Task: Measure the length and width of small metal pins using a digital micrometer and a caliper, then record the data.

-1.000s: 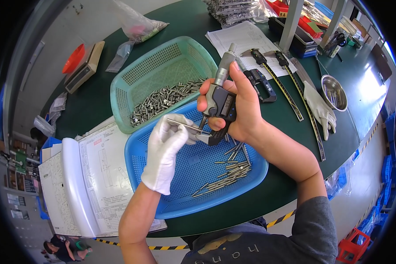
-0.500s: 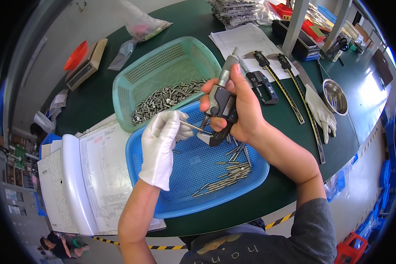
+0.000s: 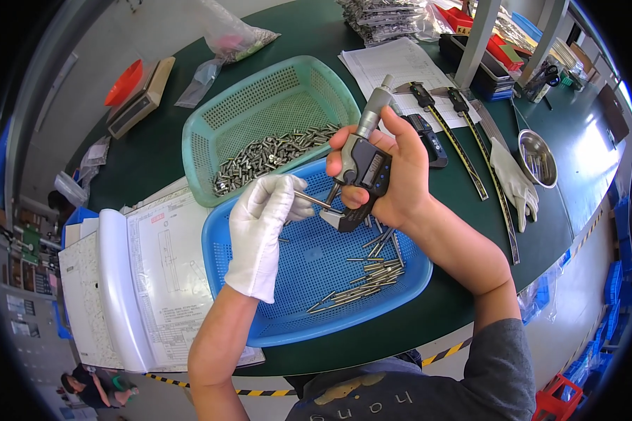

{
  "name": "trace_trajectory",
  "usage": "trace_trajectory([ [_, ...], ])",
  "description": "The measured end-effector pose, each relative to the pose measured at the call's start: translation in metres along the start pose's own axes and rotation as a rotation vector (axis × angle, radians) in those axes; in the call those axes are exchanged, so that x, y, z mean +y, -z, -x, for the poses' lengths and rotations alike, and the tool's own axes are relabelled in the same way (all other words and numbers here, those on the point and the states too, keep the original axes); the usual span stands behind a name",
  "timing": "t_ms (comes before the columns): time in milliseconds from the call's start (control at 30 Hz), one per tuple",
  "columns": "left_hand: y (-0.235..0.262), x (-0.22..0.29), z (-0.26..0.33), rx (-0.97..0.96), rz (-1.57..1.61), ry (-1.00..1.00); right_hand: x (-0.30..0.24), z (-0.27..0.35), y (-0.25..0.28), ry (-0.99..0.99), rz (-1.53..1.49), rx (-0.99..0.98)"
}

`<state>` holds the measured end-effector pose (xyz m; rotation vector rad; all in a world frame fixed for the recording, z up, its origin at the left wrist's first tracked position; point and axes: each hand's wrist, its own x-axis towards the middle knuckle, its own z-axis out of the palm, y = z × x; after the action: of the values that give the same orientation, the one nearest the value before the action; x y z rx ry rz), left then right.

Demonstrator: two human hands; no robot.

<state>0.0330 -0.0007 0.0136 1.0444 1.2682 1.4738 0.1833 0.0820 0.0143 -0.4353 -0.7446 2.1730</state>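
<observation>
Left hand (image 3: 256, 228) white-gloved, fingers bent, thumb and fingertips brought together in pinch. Left forearm (image 3: 222, 324) bare, rising nearly upright from lower edge. Right hand (image 3: 406, 172) bare, fingers (image 3: 334, 163) curled in grip, thumb (image 3: 402, 130) stretched upward. Right elbow (image 3: 497, 279) bent; right forearm (image 3: 456, 238) slants up and leftward. Hands near each other, not touching.

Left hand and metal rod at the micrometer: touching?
Touching. The head view shows the left hand with the metal rod protruding from its pinched, gloved grip.
</observation>
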Motion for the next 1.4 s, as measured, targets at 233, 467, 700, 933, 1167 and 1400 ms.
trace_trajectory([
  [233, -0.0008, 0.0037, 0.0004, -0.011, 0.0, 0.013, 0.001, -0.002, 0.0028, 0.023, 0.073, -0.023],
  [467, 0.0031, -0.0002, -0.0009, -0.014, 0.017, 0.043, 0.002, -0.0007, 0.0007, 0.031, 0.056, -0.008],
  [700, -0.0001, -0.0036, -0.0004, -0.034, 0.012, 0.015, 0.0011, -0.0001, 0.0004, 0.035, 0.018, -0.002],
  [933, 0.0001, -0.0045, 0.0005, -0.066, -0.007, 0.031, 0.0014, -0.0011, 0.0026, 0.03, 0.022, -0.027],
  [1167, -0.0002, -0.0015, 0.0011, -0.073, -0.023, 0.028, 0.0008, -0.0017, 0.0027, 0.046, 0.076, -0.038],
  [1400, 0.0013, -0.004, -0.0005, -0.059, -0.019, 0.026, 0.0027, -0.0013, 0.0048, 0.036, 0.033, -0.07],
])
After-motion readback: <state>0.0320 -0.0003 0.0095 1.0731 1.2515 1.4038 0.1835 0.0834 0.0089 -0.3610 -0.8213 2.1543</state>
